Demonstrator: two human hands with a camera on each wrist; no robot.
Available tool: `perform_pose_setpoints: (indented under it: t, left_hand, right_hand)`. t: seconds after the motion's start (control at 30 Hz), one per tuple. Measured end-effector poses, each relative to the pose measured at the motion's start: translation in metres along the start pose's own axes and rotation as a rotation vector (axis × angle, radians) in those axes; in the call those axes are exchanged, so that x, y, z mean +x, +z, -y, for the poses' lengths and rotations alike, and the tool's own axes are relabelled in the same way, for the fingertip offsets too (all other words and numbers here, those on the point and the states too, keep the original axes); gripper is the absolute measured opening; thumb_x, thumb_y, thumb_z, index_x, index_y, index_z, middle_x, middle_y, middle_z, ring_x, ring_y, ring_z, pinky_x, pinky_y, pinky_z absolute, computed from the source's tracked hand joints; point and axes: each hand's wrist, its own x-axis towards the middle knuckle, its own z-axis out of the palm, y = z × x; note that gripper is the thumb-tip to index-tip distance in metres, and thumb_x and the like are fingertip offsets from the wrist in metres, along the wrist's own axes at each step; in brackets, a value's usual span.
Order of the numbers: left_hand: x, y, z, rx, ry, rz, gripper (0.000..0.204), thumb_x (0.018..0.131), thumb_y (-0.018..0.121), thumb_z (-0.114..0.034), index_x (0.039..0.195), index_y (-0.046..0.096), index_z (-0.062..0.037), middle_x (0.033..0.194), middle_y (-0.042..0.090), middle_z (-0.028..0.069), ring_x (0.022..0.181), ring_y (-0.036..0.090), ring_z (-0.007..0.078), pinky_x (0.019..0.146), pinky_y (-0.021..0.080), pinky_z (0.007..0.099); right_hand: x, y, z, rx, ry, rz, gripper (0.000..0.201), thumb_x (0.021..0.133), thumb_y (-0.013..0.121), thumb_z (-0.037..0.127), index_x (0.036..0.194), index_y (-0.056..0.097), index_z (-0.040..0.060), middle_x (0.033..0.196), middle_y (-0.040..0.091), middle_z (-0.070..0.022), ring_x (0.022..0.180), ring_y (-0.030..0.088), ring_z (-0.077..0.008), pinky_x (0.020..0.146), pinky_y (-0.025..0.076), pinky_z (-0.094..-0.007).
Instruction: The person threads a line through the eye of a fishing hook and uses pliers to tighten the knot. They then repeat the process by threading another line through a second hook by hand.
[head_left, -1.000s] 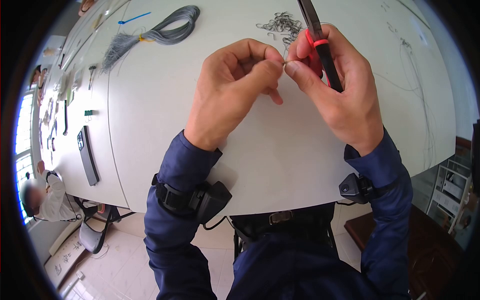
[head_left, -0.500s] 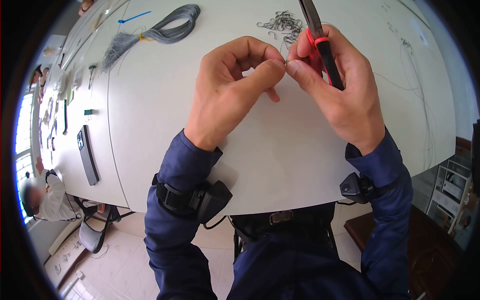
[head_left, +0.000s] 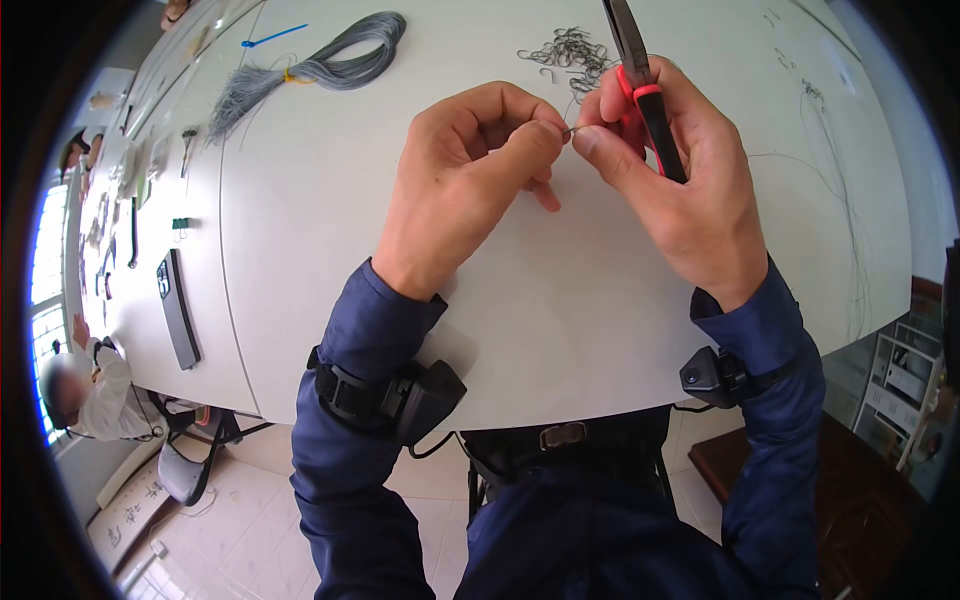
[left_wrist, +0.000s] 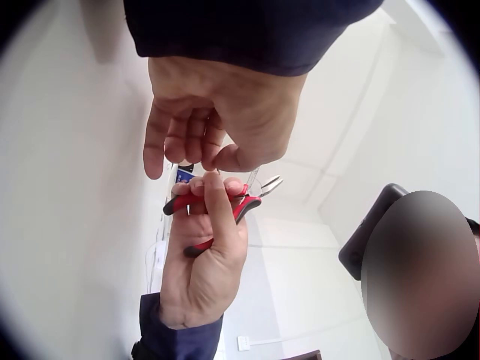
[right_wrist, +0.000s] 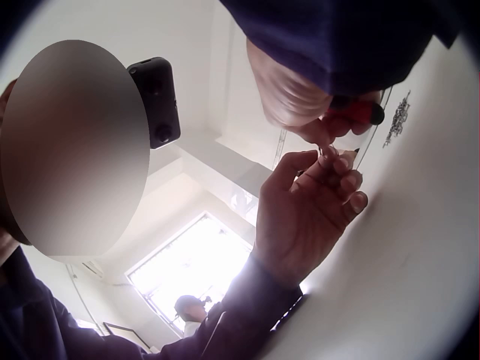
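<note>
Fingertips of the bare left grip [head_left: 465, 185] and the bare right grip [head_left: 700, 195] had drawn marginally apart since the earlier head frame, while the loose heap of small, dark, hook-shaped metal wires [head_left: 572, 50] sat slightly lower in the field.

Head view: thumb and forefinger of the left grip pinched a short, dark, wire-thin piece [head_left: 570, 130], which bridged the narrow gap to the thumb and forefinger of the right grip, above the smooth white counter [head_left: 510, 330]. Curled fingers of the right grip also held slim steel pliers [head_left: 652, 110] with red-and-black handles. Because of this second load, the pinch probably had little in reserve; a swing of the pliers could have jerked the piece loose. If dropped, the piece might have been lost among the similar-looking wires of the heap just beyond.

Left wrist view: the pliers lay across the right grip, their noses seemingly parted; slackened fingers would presumably have let them slip.

Right wrist view: the left grip showed its palm, thumb and forefinger brought together at the tips, the other fingers loosely bent. Exact contact with the piece was too blurred to tell; had its end been sharp, hard pushing might have pricked a fingertip.
</note>
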Motion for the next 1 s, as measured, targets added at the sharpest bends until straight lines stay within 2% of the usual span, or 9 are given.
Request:
perform_pose_setpoints:
  t: [0.47,0.57,0.87,1.0]
  left_hand:
    - [-0.0008,0.0000,-0.0016,0.042,0.011,0.009,0.015,0.095,0.059,-0.011,0.097,0.064,0.0027,0.083,0.063,0.0054,0.074,0.062,0.0119,0.069,0.057,0.0315]
    - [-0.0002,-0.0002,-0.0012,0.050,0.028,0.018,0.016,0.096,0.059,-0.012,0.097,0.064,0.0032,0.085,0.064,0.0060,0.074,0.062,0.0121,0.069,0.057,0.0311]
    - [-0.0006,0.0037,-0.0004,0.053,0.108,-0.026,0.015,0.093,0.063,-0.008,0.100,0.063,0.0057,0.088,0.063,0.0076,0.076,0.062,0.0125,0.068,0.058,0.0309]
    - [-0.0010,0.0024,-0.0018,0.069,0.073,-0.023,0.016,0.095,0.062,-0.009,0.100,0.064,0.0062,0.088,0.064,0.0078,0.077,0.062,0.0123,0.068,0.058,0.0304]
  right_hand:
    - [-0.0001,-0.0011,0.0036,0.040,0.066,0.029,0.019,0.091,0.068,0.004,0.094,0.049,0.0070,0.091,0.060,-0.0014,0.080,0.051,-0.0079,0.078,0.044,-0.0245]
    - [0.0007,0.0016,-0.0045,0.053,-0.008,-0.034,0.013,0.088,0.069,0.004,0.095,0.058,0.0030,0.078,0.059,-0.0015,0.071,0.054,-0.0088,0.069,0.046,-0.0250]
    - [0.0003,0.0005,-0.0015,0.117,0.117,-0.030,0.012,0.089,0.069,0.007,0.094,0.058,0.0039,0.079,0.060,-0.0003,0.072,0.055,-0.0076,0.069,0.046,-0.0245]
    - [0.0005,0.0007,-0.0029,0.120,0.095,-0.032,0.012,0.089,0.069,0.008,0.094,0.059,0.0040,0.080,0.060,-0.0007,0.074,0.056,-0.0078,0.071,0.047,-0.0243]
